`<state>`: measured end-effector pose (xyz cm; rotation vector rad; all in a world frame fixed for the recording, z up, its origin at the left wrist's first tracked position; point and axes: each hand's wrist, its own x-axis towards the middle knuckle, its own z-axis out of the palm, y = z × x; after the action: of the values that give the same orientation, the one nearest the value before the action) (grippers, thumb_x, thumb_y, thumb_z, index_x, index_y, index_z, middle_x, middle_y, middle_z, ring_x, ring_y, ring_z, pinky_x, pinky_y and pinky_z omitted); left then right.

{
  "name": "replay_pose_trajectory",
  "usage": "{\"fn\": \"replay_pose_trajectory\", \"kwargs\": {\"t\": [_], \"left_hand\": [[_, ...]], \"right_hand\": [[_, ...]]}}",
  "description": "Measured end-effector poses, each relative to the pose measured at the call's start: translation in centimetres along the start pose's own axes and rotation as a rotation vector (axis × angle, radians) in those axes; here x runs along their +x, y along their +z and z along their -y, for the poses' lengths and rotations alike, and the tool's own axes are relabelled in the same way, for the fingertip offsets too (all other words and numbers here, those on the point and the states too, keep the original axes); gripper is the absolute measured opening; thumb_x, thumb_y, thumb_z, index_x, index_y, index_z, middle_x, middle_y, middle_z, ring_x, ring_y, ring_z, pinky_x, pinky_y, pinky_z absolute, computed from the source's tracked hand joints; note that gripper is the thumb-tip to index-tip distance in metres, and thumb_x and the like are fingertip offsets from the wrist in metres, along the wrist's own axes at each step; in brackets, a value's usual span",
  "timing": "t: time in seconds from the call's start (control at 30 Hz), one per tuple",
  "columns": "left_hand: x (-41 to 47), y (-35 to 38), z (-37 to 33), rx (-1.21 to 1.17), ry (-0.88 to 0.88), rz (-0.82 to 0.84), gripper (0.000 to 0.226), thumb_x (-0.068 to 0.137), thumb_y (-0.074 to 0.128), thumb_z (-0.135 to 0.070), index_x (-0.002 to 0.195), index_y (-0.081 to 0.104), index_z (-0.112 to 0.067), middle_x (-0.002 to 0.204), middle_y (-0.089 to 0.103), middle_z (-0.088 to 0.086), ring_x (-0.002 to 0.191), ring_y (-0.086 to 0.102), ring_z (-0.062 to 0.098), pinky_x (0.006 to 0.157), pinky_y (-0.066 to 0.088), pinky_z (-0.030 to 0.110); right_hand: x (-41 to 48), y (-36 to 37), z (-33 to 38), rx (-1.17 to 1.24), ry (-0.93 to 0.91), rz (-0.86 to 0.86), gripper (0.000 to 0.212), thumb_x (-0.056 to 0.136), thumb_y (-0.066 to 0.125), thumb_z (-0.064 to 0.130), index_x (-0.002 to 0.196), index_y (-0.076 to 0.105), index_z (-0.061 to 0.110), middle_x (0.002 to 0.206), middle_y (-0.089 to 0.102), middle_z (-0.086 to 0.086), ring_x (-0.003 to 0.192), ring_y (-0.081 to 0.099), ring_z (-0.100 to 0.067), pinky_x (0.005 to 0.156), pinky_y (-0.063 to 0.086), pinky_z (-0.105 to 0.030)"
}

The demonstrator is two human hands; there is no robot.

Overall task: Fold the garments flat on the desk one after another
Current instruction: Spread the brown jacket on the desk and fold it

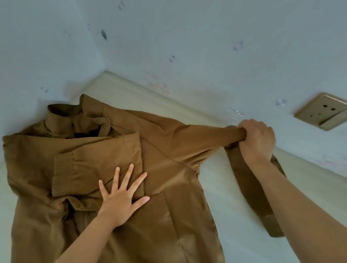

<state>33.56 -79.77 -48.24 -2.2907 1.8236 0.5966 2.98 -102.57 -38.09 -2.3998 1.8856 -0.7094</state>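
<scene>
While the left hand (122, 198) lies spread flat on the jacket (114, 176) mid-desk (224, 199), the right hand (255, 140) grips the sleeve (199, 137) at 3 o'clock (pull it taut before crossing over).

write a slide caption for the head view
Left hand presses the brown jacket flat on the desk while the right hand grips its outstretched sleeve, other sleeve folded across the front.
</scene>
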Motion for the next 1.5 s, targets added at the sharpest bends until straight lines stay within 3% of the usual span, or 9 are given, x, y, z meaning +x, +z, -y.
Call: {"fn": "replay_pose_trajectory", "kwargs": {"t": [0.37, 0.5, 0.63, 0.77, 1.0, 1.17, 1.27, 1.43, 1.5], "left_hand": [[4.5, -3.6, -6.2, -0.048, 0.069, -0.268, 0.065, 0.093, 0.007, -0.056, 0.146, 0.032, -0.029, 0.153, 0.032, -0.001, 0.146, 0.019, 0.019, 0.118, 0.010, 0.049], [8.5, -5.2, -12.0, -0.151, 0.161, -0.190, 0.058, 0.098, 0.013, -0.054, 0.151, 0.014, -0.032, 0.160, 0.014, -0.005, 0.148, 0.011, 0.017, 0.118, 0.011, 0.048], [10.7, -5.2, -14.1, -0.091, 0.066, 0.121, 0.068, 0.096, 0.035, -0.057, 0.148, -0.009, -0.048, 0.158, -0.020, -0.011, 0.147, -0.014, 0.029, 0.111, 0.007, 0.069], [11.6, -5.3, -13.7, -0.030, 0.022, 0.193, 0.079, 0.088, 0.037, -0.070, 0.143, -0.016, -0.054, 0.155, -0.030, -0.013, 0.144, -0.022, 0.034, 0.105, 0.003, 0.076], [14.5, -8.7, -15.3, -0.309, 0.200, -0.140, 0.070, 0.085, 0.050, -0.065, 0.143, 0.038, -0.029, 0.158, 0.020, -0.005, 0.146, 0.014, 0.021, 0.116, 0.011, 0.053], [19.3, -10.5, -16.0, -0.159, 0.193, -0.259, 0.055, 0.097, 0.051, -0.027, 0.148, 0.031, -0.020, 0.150, 0.038, 0.009, 0.142, 0.029, 0.027, 0.117, 0.021, 0.048], [20.8, -11.1, -15.2, 0.093, 0.175, -0.072, 0.071, 0.090, 0.061, -0.038, 0.150, 0.025, -0.026, 0.154, 0.031, 0.006, 0.144, 0.022, 0.026, 0.119, 0.009, 0.050], [21.6, -11.7, -13.0, 0.126, 0.110, -0.023, 0.081, 0.077, 0.063, -0.065, 0.142, 0.036, -0.027, 0.143, 0.040, 0.009, 0.132, 0.037, 0.032, 0.114, 0.016, 0.050], [22.0, -12.1, -12.3, 0.152, 0.098, -0.043, 0.067, 0.082, 0.058, -0.063, 0.134, 0.048, -0.022, 0.132, 0.050, 0.010, 0.125, 0.044, 0.033, 0.110, 0.025, 0.048]], "right_hand": [[-3.3, 1.1, -9.0, 0.091, 0.591, 0.477, 0.099, 0.067, 0.085, 0.040, 0.144, 0.024, 0.025, 0.143, 0.034, -0.010, 0.131, 0.039, -0.035, 0.104, 0.037, -0.052], [-4.3, -0.5, -12.2, 0.026, 0.556, 0.688, 0.054, 0.076, 0.073, 0.028, 0.123, 0.047, 0.032, 0.118, 0.056, -0.003, 0.104, 0.054, -0.025, 0.083, 0.050, -0.041], [-3.7, -4.3, -16.1, -0.109, 0.587, 0.201, 0.017, 0.084, 0.059, 0.017, 0.095, 0.062, 0.029, 0.091, 0.066, 0.001, 0.079, 0.055, -0.022, 0.073, 0.044, -0.032], [-3.2, -6.0, -20.6, -0.149, 0.749, 0.004, 0.022, 0.088, 0.060, 0.022, 0.110, 0.061, 0.021, 0.114, 0.060, -0.010, 0.108, 0.052, -0.033, 0.092, 0.036, -0.042], [-6.9, -3.8, -22.8, 0.464, 1.303, -0.027, 0.069, 0.079, 0.068, 0.055, 0.125, 0.051, 0.005, 0.119, 0.059, -0.012, 0.110, 0.056, -0.033, 0.091, 0.047, -0.040], [-7.5, -6.1, -23.8, 0.736, 1.224, 0.104, 0.035, 0.079, 0.077, 0.032, 0.097, 0.066, 0.004, 0.097, 0.066, -0.010, 0.088, 0.060, -0.025, 0.076, 0.046, -0.029], [-7.3, -10.1, -24.9, 0.948, 1.008, 0.371, 0.044, 0.077, 0.070, 0.029, 0.112, 0.066, 0.001, 0.108, 0.071, -0.012, 0.104, 0.065, -0.030, 0.077, 0.055, -0.031], [-5.6, -15.4, -26.1, 1.387, 0.838, 0.112, 0.044, 0.101, 0.037, 0.036, 0.137, 0.051, 0.015, 0.125, 0.065, -0.004, 0.110, 0.064, -0.018, 0.076, 0.058, -0.038], [-5.6, -15.1, -26.1, 1.256, 0.704, 0.252, 0.050, 0.094, 0.055, 0.037, 0.140, 0.046, 0.019, 0.135, 0.058, -0.005, 0.121, 0.057, -0.019, 0.092, 0.053, -0.038]]}}
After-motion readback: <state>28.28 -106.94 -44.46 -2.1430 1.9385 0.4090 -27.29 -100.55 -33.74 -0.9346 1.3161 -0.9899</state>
